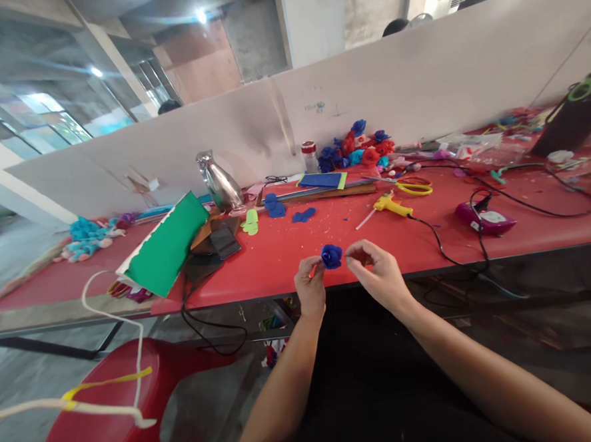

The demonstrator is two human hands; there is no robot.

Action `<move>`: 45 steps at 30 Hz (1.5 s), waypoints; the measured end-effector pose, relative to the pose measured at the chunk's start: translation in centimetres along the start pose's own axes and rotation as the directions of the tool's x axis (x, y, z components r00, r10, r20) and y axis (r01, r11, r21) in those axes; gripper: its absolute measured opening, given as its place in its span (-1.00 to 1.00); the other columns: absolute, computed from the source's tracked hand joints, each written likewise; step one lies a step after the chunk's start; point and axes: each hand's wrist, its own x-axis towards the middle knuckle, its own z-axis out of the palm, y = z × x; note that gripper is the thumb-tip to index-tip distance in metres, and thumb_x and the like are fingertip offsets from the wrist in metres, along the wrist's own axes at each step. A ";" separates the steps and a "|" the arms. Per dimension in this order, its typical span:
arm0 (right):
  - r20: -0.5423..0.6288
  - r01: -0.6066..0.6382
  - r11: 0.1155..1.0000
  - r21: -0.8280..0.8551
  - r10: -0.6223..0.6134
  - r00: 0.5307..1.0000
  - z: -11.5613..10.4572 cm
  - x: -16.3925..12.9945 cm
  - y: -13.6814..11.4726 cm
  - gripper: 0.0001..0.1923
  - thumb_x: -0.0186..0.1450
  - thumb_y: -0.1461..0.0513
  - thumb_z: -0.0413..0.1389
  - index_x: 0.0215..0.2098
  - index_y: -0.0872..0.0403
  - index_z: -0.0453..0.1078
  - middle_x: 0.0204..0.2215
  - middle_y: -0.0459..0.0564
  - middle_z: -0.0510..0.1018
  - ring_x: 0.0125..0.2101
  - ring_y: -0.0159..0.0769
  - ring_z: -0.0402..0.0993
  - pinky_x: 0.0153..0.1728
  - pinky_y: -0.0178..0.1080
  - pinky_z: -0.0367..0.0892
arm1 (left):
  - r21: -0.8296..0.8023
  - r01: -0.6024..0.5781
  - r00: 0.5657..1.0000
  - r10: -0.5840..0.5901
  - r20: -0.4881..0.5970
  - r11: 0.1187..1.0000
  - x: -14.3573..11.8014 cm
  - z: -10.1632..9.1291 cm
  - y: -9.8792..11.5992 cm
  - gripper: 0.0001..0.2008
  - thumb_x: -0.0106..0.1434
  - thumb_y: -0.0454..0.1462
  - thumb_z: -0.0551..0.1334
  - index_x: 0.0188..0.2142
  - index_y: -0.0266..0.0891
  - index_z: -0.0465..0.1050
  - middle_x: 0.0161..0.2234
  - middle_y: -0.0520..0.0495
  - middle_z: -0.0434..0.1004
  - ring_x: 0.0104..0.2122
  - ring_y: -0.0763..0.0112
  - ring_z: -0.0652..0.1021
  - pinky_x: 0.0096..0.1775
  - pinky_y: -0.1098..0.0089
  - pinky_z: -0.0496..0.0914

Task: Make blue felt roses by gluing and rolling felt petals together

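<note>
A small blue artificial flower (pixel 332 256) is held above the table's front edge. My left hand (pixel 310 288) pinches it from the left side. Just to its right, my right hand (pixel 376 273) has thumb and forefinger pressed together, a little apart from the petals; what they hold, if anything, is too small to make out. Blue petal pieces (pixel 274 205) lie on the table beyond, with another blue cut piece (pixel 304 215) beside them. A yellow glue gun (pixel 393 206) with a glue stick rests to the right, its cord trailing off.
On the red table (pixel 278 269) are a green box (pixel 169 245), a phone (pixel 225 242), a metal jug (pixel 219 182), yellow-handled scissors (pixel 413 186), a purple power box (pixel 485 219), and a heap of red and blue flowers (pixel 358 147). A red stool (pixel 111 405) stands at lower left.
</note>
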 end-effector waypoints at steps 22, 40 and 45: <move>0.114 0.488 0.838 -0.245 -0.475 0.872 -1.1 0.1 -0.7 -0.85 0.24 0.33 0.06 -0.34 -0.01 0.44 -0.26 0.02 0.38 -0.28 -0.27 0.47 -0.27 -0.20 0.45 | -0.008 0.092 0.987 -0.090 0.132 0.996 -0.3 0.2 0.2 -0.98 0.06 -0.31 0.29 -0.45 -0.21 0.51 -0.41 0.02 0.49 -0.31 0.40 0.47 -0.16 0.37 0.34; 0.338 0.408 0.886 -0.221 -0.323 0.884 -3.7 3.9 -3.0 -0.87 0.21 0.25 0.12 -0.29 -0.01 0.50 -0.29 -0.02 0.58 -0.21 -0.21 0.48 -0.11 -0.10 0.37 | 0.001 0.052 0.938 -0.049 0.344 0.999 0.3 -0.7 0.5 -0.89 0.15 -0.21 0.29 -0.39 -0.19 0.56 -0.36 -0.02 0.50 -0.28 0.37 0.46 -0.13 0.35 0.32; 0.455 0.520 0.804 -0.288 -0.363 0.813 -2.9 4.2 -3.2 -0.85 0.19 0.30 0.10 -0.32 0.01 0.50 -0.29 -0.01 0.60 -0.22 -0.19 0.48 -0.09 -0.08 0.35 | -0.004 0.070 0.917 -0.063 0.393 0.998 0.3 -0.8 0.6 -0.90 0.16 -0.22 0.29 -0.41 -0.19 0.56 -0.40 0.00 0.48 -0.28 0.39 0.45 -0.12 0.35 0.32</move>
